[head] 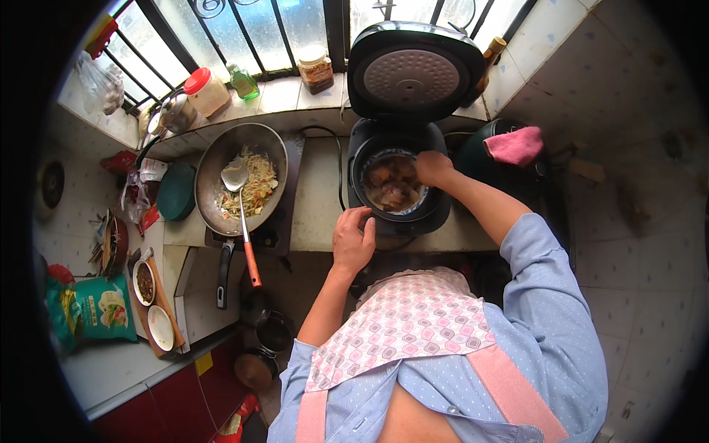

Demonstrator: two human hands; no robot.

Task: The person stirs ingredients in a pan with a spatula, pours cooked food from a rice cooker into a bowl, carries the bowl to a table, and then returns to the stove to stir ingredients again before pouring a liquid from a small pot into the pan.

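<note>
An electric rice cooker [399,221] stands before me with its lid [411,75] raised. Inside, a bowl with a blue pattern on its rim holds chunks of cooked food [394,185] in liquid. My right hand [435,168] reaches over the right side of the cooker's opening; its fingers are partly hidden, and whether they grip the bowl or something else cannot be told. My left hand [354,235], fingers apart and empty, is at the cooker's front left edge. To the left, a frying pan [207,177] holds shredded food [257,177] and a metal spatula [242,205] with an orange handle.
Jars [207,94] and bottles line the tiled sill behind. A pink cloth [515,146] lies on a dark green container at right. A cutting board [171,326] with two dishes is at far left, beside a green bag [105,307]. The pan's handle [224,277] overhangs the counter.
</note>
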